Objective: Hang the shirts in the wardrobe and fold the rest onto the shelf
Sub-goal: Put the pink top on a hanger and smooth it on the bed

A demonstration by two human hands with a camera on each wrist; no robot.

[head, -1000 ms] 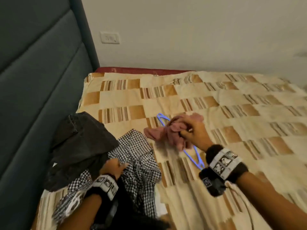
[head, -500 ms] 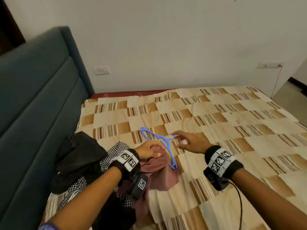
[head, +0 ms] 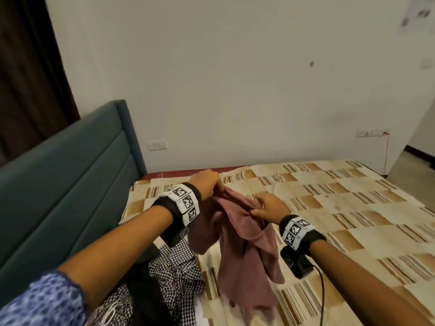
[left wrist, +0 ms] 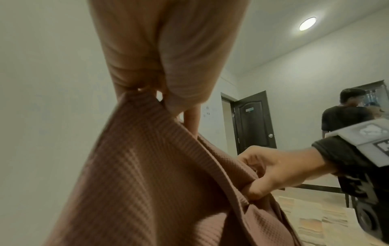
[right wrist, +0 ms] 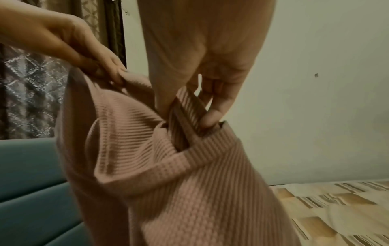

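dusty-pink waffle-knit shirt [head: 244, 243] held up over the bed, both hands on its ribbed top edge; rest of the cloth hangs in loose folds down to the bed. left hand [head: 206, 184] grips one bunched part of the edge, fingers curled tight around it. right hand [head: 268, 205] pinches the ribbed band just beside, thumb against curled fingers. bed sheet, cream with tan and brown striped checks [head: 353, 208], rumpled. near the left forearm lies a heap: black-and-white checked garment [head: 179, 274] with a dark garment [head: 143, 295] on top. teal padded headboard [head: 70, 180] at left, dark curtain [head: 28, 67] behind it. off-white wall [head: 235, 78] carries a white socket plate [head: 157, 145]. dark wooden door [left wrist: 252, 123] stands open in the left wrist view.
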